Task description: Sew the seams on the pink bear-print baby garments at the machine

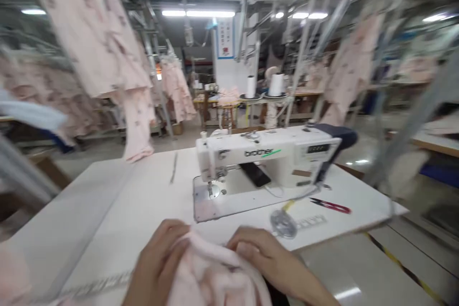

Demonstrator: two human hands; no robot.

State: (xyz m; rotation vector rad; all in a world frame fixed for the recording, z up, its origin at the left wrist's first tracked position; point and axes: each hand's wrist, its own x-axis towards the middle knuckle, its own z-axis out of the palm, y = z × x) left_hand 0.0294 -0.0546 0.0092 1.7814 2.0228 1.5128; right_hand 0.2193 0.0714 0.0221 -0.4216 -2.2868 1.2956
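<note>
A pale pink piece of fabric (pixel 218 277) with small dark marks is bunched at the table's front edge, partly cut off by the bottom of the view. My left hand (pixel 161 253) pinches its edge between thumb and fingers. On the other side, my right hand (pixel 260 253) grips the same edge, so the rim is stretched between both hands. Just beyond stands a white sewing machine (pixel 247 153), its needle plate (pixel 214 191) bare. Blur hides the fine detail of the fabric.
A phone (pixel 254 174) lies on the machine bed. Red-handled thread snips (pixel 332 205) and a clear round object (pixel 283 223) rest to the right. Pink garments (pixel 103 43) hang at the upper left, and thread cones (pixel 276 85) stand behind the machine.
</note>
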